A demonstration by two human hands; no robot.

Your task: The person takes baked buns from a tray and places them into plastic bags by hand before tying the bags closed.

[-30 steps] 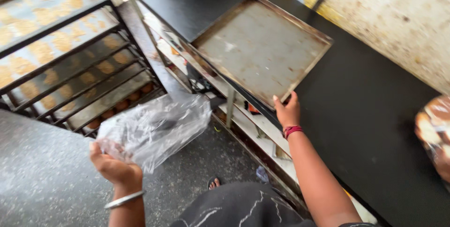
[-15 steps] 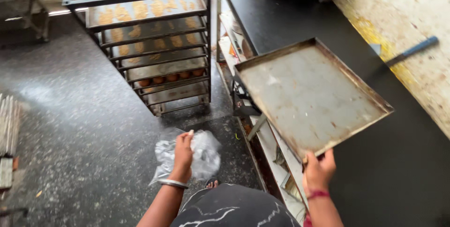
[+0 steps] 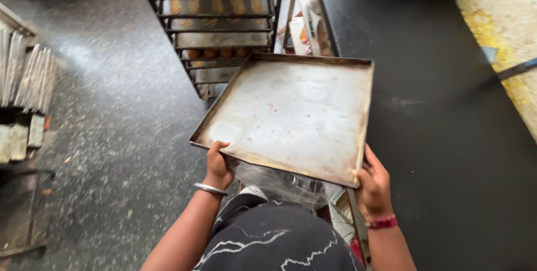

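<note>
1. Nearest the camera, a dark garment with pale streaks fills the bottom edge, and both forearms rise from either side of it.
2. The left hand, with a metal bangle on its wrist, has its fingers curled around the near left corner of a large metal baking tray.
3. The right hand, with a red band at the wrist, has its fingers closed on the tray's near right corner.
4. A crumpled clear plastic bag hangs just under the tray's near edge, between the hands; which hand holds it cannot be told.
5. The tray is held up in the air, tilted, its worn grey surface bare.
6. To the right lies a black counter.
7. Beyond the tray stands a metal rack with trays of baked goods on its shelves.
8. At far left, stacked metal sheets lean beside the speckled floor.
</note>
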